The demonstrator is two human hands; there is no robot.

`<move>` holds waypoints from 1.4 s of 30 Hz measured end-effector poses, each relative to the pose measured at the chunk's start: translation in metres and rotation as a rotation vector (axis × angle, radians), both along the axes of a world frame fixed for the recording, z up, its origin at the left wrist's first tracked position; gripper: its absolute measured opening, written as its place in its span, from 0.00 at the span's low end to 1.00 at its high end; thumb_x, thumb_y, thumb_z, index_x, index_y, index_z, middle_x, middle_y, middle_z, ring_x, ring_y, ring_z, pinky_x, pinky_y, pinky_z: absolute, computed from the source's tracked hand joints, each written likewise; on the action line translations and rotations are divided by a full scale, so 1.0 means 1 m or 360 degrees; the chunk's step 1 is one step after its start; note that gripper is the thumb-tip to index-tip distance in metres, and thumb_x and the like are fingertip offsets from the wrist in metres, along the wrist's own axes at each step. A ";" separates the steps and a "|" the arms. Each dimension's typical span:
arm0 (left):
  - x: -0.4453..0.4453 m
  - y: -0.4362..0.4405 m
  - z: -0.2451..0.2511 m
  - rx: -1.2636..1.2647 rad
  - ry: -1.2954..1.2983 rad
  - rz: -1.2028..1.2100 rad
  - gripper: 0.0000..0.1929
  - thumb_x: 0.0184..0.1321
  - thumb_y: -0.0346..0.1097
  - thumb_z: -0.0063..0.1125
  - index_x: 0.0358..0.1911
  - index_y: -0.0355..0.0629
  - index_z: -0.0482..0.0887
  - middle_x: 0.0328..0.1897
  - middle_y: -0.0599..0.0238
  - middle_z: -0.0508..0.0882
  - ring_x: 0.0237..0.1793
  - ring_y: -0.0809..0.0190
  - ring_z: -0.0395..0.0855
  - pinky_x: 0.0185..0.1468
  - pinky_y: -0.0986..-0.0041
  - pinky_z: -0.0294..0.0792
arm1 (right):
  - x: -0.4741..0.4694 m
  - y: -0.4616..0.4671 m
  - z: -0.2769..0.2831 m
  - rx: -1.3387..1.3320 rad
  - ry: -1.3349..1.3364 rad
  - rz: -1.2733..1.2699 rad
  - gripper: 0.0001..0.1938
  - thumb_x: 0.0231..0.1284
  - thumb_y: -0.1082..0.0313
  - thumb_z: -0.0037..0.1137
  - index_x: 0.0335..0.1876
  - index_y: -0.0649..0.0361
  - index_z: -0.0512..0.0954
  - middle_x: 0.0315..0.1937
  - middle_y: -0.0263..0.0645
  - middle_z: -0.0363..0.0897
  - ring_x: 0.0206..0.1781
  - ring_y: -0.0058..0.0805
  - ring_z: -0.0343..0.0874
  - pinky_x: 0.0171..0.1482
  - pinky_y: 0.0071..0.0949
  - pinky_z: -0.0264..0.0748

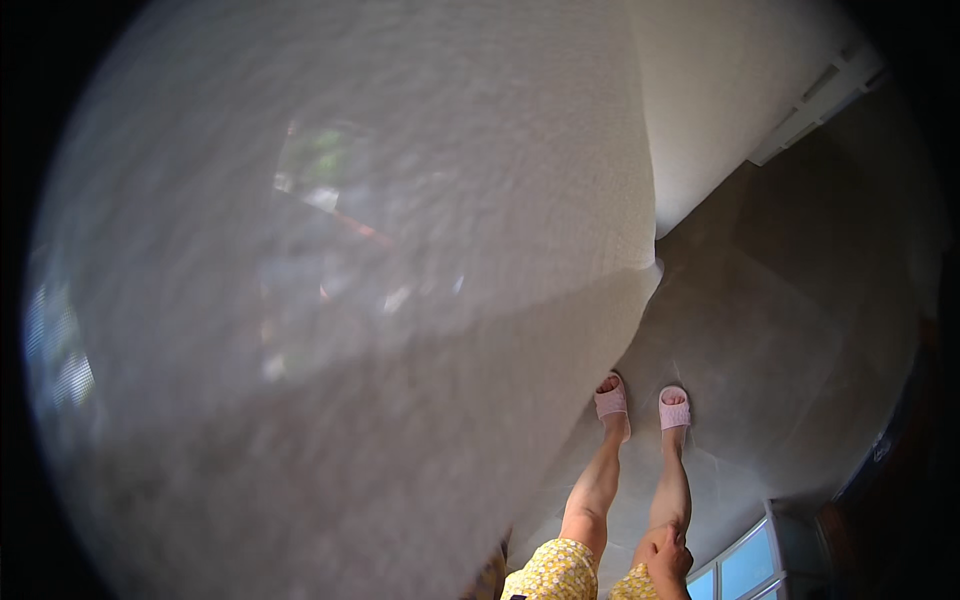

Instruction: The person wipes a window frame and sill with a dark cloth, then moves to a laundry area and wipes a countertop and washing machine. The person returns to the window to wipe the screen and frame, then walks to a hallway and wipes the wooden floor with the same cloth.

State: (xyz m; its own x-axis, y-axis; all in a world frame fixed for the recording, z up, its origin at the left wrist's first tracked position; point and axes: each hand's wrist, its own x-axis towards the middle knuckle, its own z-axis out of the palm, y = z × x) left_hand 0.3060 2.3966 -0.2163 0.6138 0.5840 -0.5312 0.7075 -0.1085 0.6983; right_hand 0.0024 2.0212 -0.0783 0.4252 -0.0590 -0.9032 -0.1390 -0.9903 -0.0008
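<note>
My right hand (670, 556) hangs beside my right knee at the bottom of the view. Its fingers look partly curled, and no object shows in it; how far they are closed is unclear. My left hand is out of view. Before me, very close on the left, a pale, finely textured wall (480, 165) fills much of the picture. I stand on a grey floor (757, 360) in pink slide sandals (674, 407), wearing yellow floral shorts (555, 568).
The wall's corner edge (651, 180) runs down to the floor just ahead of my feet. A white, slatted fixture (817, 101) lies along the wall base at upper right. At lower right stands a white frame with blue panes (748, 561). Darker objects line the right rim, indistinct.
</note>
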 end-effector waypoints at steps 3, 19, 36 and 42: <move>-0.025 0.001 0.024 -0.0218 -0.0102 0.0318 0.24 0.56 0.37 0.60 0.56 0.35 0.75 0.60 0.44 0.76 0.57 0.45 0.75 0.59 0.62 0.65 | 0.005 -0.033 0.007 0.0268 -0.0149 0.0011 0.28 0.50 0.56 0.61 0.58 0.55 0.69 0.52 0.49 0.77 0.50 0.49 0.79 0.49 0.46 0.76; -0.070 0.107 0.063 0.1920 0.0221 -0.0623 0.05 0.59 0.32 0.48 0.35 0.44 0.77 0.38 0.60 0.79 0.32 0.56 0.84 0.31 0.67 0.80 | 0.032 -0.045 0.007 0.0260 -0.0119 0.0412 0.31 0.50 0.54 0.60 0.61 0.56 0.67 0.54 0.51 0.75 0.51 0.52 0.78 0.52 0.46 0.75; -0.421 0.058 0.165 0.0374 0.1278 0.0886 0.17 0.60 0.44 0.57 0.44 0.38 0.85 0.49 0.45 0.84 0.52 0.46 0.82 0.55 0.59 0.74 | 0.087 -0.058 0.056 0.0629 -0.0218 0.0441 0.24 0.61 0.44 0.50 0.54 0.54 0.77 0.48 0.48 0.80 0.48 0.51 0.79 0.52 0.40 0.76; -0.392 -0.092 0.242 -0.0338 -0.0306 0.1882 0.23 0.65 0.52 0.57 0.37 0.33 0.84 0.32 0.64 0.84 0.33 0.67 0.77 0.35 0.69 0.70 | 0.108 0.050 0.146 0.1062 0.0788 -0.0706 0.35 0.64 0.29 0.36 0.64 0.47 0.72 0.58 0.44 0.74 0.61 0.46 0.72 0.61 0.44 0.69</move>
State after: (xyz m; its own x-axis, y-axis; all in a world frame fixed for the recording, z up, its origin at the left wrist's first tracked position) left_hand -0.0857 2.3042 0.0258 -0.1591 0.7492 -0.6429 0.1754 0.6623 0.7284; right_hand 0.1105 2.0710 0.0679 0.0465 0.4714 -0.8807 -0.6400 -0.6629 -0.3886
